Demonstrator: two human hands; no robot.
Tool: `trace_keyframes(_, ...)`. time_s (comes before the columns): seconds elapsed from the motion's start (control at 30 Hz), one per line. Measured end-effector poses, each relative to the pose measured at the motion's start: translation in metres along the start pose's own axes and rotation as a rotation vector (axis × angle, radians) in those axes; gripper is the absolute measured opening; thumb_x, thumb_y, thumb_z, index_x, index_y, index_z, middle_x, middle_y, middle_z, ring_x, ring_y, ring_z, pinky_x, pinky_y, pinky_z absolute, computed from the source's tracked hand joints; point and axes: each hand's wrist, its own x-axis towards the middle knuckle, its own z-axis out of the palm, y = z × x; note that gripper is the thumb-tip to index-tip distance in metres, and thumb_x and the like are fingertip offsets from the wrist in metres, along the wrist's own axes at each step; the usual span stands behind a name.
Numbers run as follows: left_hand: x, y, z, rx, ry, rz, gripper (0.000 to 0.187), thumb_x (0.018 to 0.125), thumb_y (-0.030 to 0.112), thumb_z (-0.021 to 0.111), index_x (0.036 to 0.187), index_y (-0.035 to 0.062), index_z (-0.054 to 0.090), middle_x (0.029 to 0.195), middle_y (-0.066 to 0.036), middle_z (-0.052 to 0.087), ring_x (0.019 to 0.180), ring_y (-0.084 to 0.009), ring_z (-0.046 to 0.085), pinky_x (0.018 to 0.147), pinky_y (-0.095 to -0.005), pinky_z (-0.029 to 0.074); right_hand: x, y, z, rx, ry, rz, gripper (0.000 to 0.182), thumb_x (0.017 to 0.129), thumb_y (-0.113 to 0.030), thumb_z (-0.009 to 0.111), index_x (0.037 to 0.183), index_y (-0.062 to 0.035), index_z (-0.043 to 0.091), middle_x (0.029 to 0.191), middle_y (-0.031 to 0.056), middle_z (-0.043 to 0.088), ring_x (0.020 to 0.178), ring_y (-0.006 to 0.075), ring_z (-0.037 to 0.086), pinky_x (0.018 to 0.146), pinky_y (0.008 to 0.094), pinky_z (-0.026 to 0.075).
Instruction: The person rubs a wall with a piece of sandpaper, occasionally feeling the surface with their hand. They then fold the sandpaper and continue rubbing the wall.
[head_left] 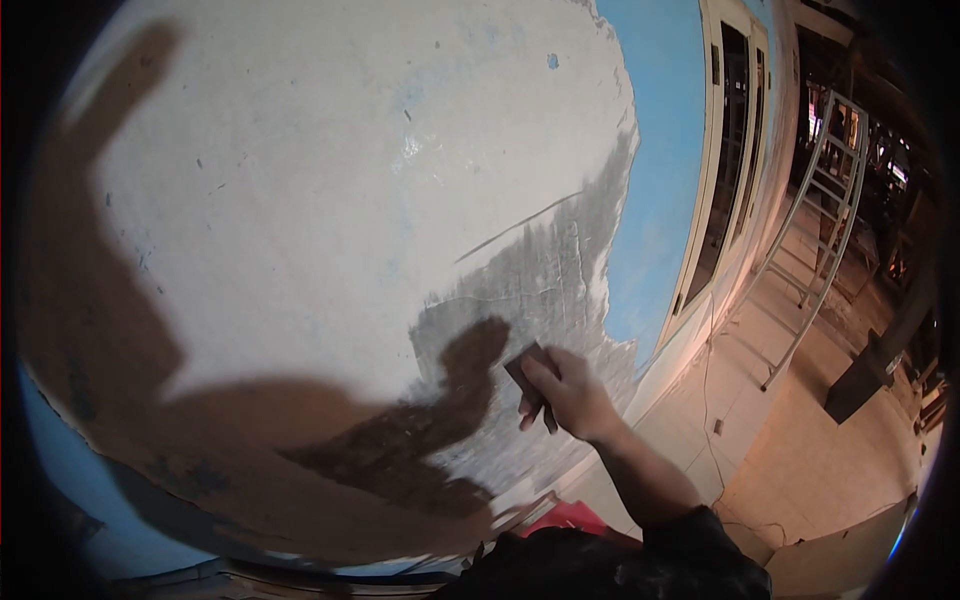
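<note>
My right hand (575,398) is closed around a folded piece of dark brown sheet that looks like sandpaper (528,372). The thumb lies over its face, and the fingers curl beneath. In front of the hand, the wall (300,200) has a large white patch with blue flecks. Bare grey plaster (525,275) shows at the lower right of that patch, nearest the hand. The hand's shadow falls on the plaster a little to the left, so the hand seems slightly off the surface. My left hand is out of view.
Blue paint (665,150) borders the patch, beside a cream-framed window (720,160). A metal ladder (825,235) stands on the tiled floor at right, with a dark box-shaped thing (853,385) nearby. A thin cable (708,420) runs along the floor. Something red (570,517) lies low by the wall.
</note>
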Motion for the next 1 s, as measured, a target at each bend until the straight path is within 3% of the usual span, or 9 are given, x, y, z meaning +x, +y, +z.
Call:
trace_keyframes(0.3, -0.036, -0.154, -0.033, 0.117, 0.918, -0.228, 0.036, 0.091, 0.030, 0.051, 0.108, -0.0007, 0.048, 0.101, -0.011, 0.050, 0.094, -0.0225, 0.051, 0.083, -0.0366, 0.042, 0.049, -0.057, 0.040, 0.395, 0.124, -0.240, 0.020, 0.091, -0.019, 0.049, 0.087, -0.0001, 0.054, 0.062, -0.0007, 0.049, 0.046, 0.0048, 0.043, 0.039, 0.0186, 0.033)
trace_keyframes(0.4, -0.030, -0.162, -0.068, 0.389, 1.174, -0.105, 0.040, 0.091, 0.031, 0.050, 0.112, -0.0025, 0.045, 0.106, -0.012, 0.048, 0.097, -0.0229, 0.050, 0.085, -0.0371, 0.042, 0.057, -0.053, 0.043, 0.480, 0.088, -0.268, 0.020, 0.092, -0.019, 0.048, 0.089, 0.0000, 0.053, 0.063, -0.0004, 0.048, 0.046, 0.0038, 0.041, 0.037, 0.0172, 0.032)
trace_keyframes(0.47, -0.020, -0.090, -0.111, 0.654, 1.185, -0.005, 0.051, 0.091, 0.034, 0.050, 0.120, -0.0036, 0.032, 0.119, -0.016, 0.033, 0.111, -0.0275, 0.038, 0.092, -0.0410, 0.036, 0.057, -0.053, 0.044, 0.509, 0.072, -0.279, 0.019, 0.092, -0.018, 0.048, 0.090, 0.0001, 0.053, 0.062, -0.0007, 0.046, 0.045, 0.0034, 0.040, 0.037, 0.0173, 0.031)
trace_keyframes(0.53, -0.005, -0.072, -0.156, 0.855, 1.359, 0.393, 0.068, 0.087, 0.042, 0.054, 0.128, 0.0006, 0.020, 0.122, -0.015, 0.026, 0.113, -0.0317, 0.033, 0.094, -0.0470, 0.033, 0.056, -0.053, 0.044, 0.551, 0.065, -0.275, 0.018, 0.092, -0.017, 0.047, 0.091, 0.0003, 0.052, 0.062, -0.0011, 0.045, 0.044, 0.0032, 0.039, 0.036, 0.0174, 0.030)
trace_keyframes(0.63, 0.001, 0.002, -0.184, 1.121, 1.331, 0.424, 0.086, 0.081, 0.055, 0.054, 0.132, 0.0013, 0.011, 0.125, -0.016, 0.022, 0.121, -0.0353, 0.022, 0.097, -0.0546, 0.025, 0.057, -0.055, 0.044, 0.613, 0.056, -0.252, 0.017, 0.092, -0.016, 0.046, 0.092, 0.0008, 0.051, 0.061, -0.0021, 0.043, 0.042, 0.0030, 0.037, 0.035, 0.0175, 0.028)
trace_keyframes(0.7, 0.009, 0.002, -0.200, 1.073, 1.260, 0.341, 0.093, 0.078, 0.062, 0.052, 0.134, 0.0014, 0.009, 0.129, -0.017, 0.020, 0.126, -0.0358, 0.015, 0.099, -0.0560, 0.021, 0.058, -0.054, 0.044, 0.640, 0.044, -0.241, 0.017, 0.092, -0.015, 0.046, 0.092, 0.0009, 0.050, 0.060, -0.0029, 0.041, 0.042, 0.0029, 0.035, 0.035, 0.0176, 0.027)
trace_keyframes(0.8, 0.030, 0.018, -0.198, 0.759, 1.112, 0.537, 0.098, 0.076, 0.068, 0.048, 0.138, 0.0027, 0.009, 0.139, -0.019, 0.016, 0.132, -0.0373, 0.011, 0.105, -0.0547, 0.014, 0.062, -0.047, 0.044, 0.697, -0.001, -0.266, 0.015, 0.091, -0.016, 0.050, 0.096, -0.0019, 0.050, 0.067, -0.0012, 0.050, 0.042, 0.0006, 0.031, 0.032, 0.0152, 0.020)
trace_keyframes(0.9, 0.038, 0.019, -0.195, 0.986, 1.089, 0.491, 0.098, 0.075, 0.068, 0.051, 0.139, 0.0044, 0.011, 0.141, -0.017, 0.017, 0.133, -0.0356, 0.012, 0.105, -0.0539, 0.011, 0.055, -0.050, 0.057, 0.555, 0.067, -0.248, 0.018, 0.091, -0.016, 0.049, 0.097, 0.0003, 0.052, 0.066, -0.0012, 0.050, 0.044, 0.0013, 0.036, 0.035, 0.0150, 0.025)
trace_keyframes(1.0, 0.044, 0.022, -0.189, 0.988, 1.136, 0.476, 0.096, 0.076, 0.067, 0.050, 0.139, 0.0054, 0.013, 0.141, -0.017, 0.019, 0.133, -0.0353, 0.010, 0.106, -0.0529, 0.011, 0.060, -0.036, 0.089, 0.195, 0.081, -0.384, 0.025, 0.091, -0.014, 0.047, 0.099, 0.0071, 0.056, 0.075, 0.0088, 0.062, 0.055, 0.0105, 0.052, 0.050, 0.0228, 0.043)
